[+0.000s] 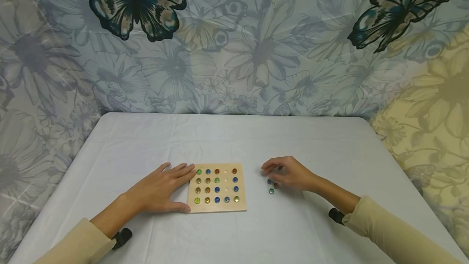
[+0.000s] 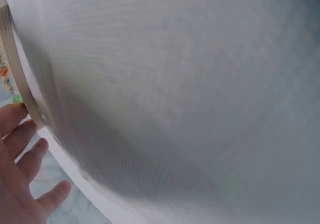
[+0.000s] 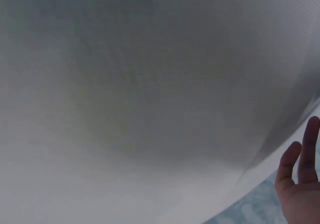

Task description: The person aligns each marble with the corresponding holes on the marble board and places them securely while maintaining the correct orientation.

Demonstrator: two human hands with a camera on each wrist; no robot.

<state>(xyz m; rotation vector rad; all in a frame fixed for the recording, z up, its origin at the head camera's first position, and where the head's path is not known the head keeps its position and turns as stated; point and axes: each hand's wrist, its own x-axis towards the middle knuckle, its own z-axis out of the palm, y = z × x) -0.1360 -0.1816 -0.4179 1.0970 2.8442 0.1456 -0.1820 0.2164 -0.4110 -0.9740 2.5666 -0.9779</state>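
Observation:
A light wooden board point(image 1: 218, 206) lies on the white cloth with coloured glass marbles point(image 1: 217, 189) set in rows. Three hollows in its fourth column hold no marble. My left hand point(image 1: 161, 190) rests at the board's left side, fingers spread, fingertips on the upper left corner and thumb at the lower left edge. In the left wrist view, fingertips touch the board's side point(image 2: 22, 78). To the right of the board, my right hand point(image 1: 289, 173) hovers with bent fingers right over a few loose marbles point(image 1: 271, 191). No marble shows between its fingers.
The table with its white cloth point(image 1: 234, 137) reaches back to a wall hanging point(image 1: 264, 52) with butterflies and flowers. Black wrist cameras sit under the left cuff point(image 1: 122, 238) and the right cuff point(image 1: 336, 216).

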